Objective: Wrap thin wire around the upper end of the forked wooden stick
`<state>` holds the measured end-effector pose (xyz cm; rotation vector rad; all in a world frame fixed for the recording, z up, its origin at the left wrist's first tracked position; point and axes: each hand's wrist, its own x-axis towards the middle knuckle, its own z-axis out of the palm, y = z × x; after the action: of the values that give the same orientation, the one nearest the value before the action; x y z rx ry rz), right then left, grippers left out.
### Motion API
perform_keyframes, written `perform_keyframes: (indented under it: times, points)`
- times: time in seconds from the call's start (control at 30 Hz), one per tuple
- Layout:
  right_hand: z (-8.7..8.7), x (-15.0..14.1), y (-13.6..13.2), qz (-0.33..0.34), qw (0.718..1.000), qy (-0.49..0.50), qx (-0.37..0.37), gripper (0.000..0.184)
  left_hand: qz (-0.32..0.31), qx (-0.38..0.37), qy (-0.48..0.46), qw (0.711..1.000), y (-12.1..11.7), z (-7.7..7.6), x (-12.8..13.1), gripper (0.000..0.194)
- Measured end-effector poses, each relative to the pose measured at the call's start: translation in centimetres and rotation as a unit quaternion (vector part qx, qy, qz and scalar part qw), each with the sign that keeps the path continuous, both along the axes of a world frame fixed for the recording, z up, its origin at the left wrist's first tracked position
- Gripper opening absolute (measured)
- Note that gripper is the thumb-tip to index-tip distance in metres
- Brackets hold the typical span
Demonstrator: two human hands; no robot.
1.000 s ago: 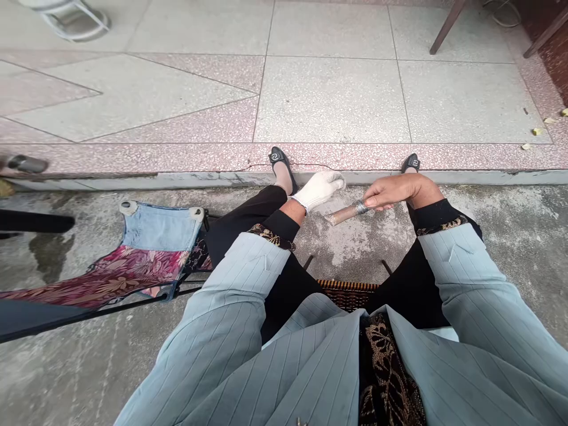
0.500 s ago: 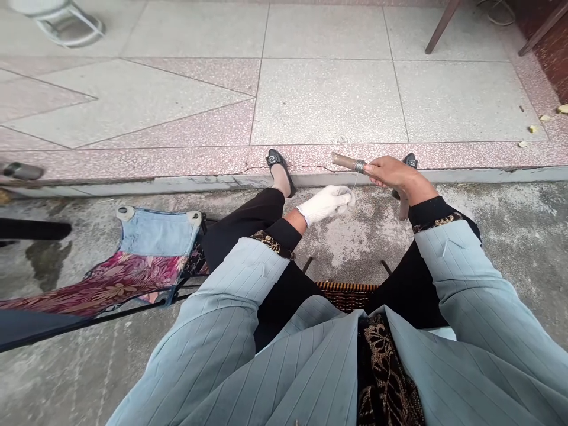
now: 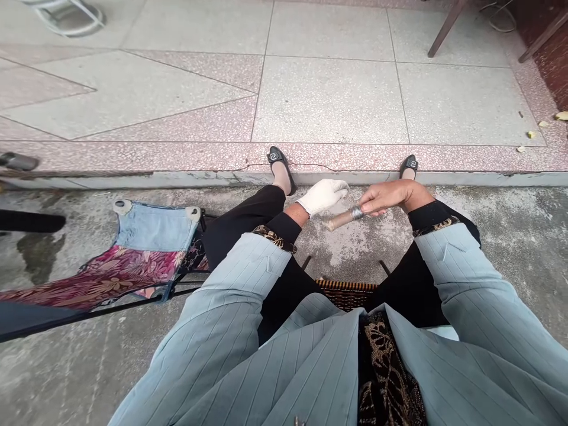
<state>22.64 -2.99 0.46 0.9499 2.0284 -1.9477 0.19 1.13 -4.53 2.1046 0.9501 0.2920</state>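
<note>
The bare right hand (image 3: 390, 194) has its grip clenched round a short stick (image 3: 341, 220), by the end wound with silvery wire (image 3: 356, 212); the stick slants above the concrete ground (image 3: 248, 367), on the near side of the tiled step (image 3: 328, 94). The left hand (image 3: 326, 195), in a white knitted glove, curls just short of the step; its fingertips look blurred, so whether its grip holds anything cannot be told. 2 black shoes (image 3: 276, 157) rest their toes on the step. Nearer than the step, at left, stands a floral-and-denim folding chair (image 3: 155, 225).
</note>
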Motion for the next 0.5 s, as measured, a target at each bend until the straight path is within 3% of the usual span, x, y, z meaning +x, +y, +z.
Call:
perform_keyframes:
  times: [0.1,0.17,0.23,0.3,0.37,0.43,0.5]
  points:
    - [-0.8,-0.8,0.5,0.022,0.988,-0.15,0.025,0.053,-0.005,-0.009,-0.003,1.0,-0.1,0.7,-0.4,0.014]
    - [-0.9,-0.9,0.9,-0.054,0.962,-0.254,0.087,0.05,-0.004,-0.077,-0.046,0.996,-0.5,1.0,-0.5,0.017]
    - [-0.8,-0.7,1.4,-0.186,0.92,-0.303,0.168,0.047,-0.006,-0.164,-0.109,0.98,-0.9,0.9,-0.5,0.022]
    - [-0.5,-0.3,1.7,-0.335,0.885,-0.255,0.2,0.044,-0.011,-0.242,-0.162,0.957,-1.3,0.6,-0.4,0.026]
    - [0.0,0.2,1.6,-0.44,0.873,-0.126,0.168,0.046,-0.014,-0.291,-0.183,0.939,-1.4,0.1,-0.2,0.027]
    - [0.5,0.6,1.1,-0.467,0.876,0.017,0.118,0.051,-0.014,-0.294,-0.172,0.94,-1.2,-0.4,0.0,0.024]
    - [1.1,0.9,0.4,-0.422,0.897,0.108,0.077,0.054,0.0,-0.246,-0.139,0.959,-0.7,-0.7,0.1,0.02]
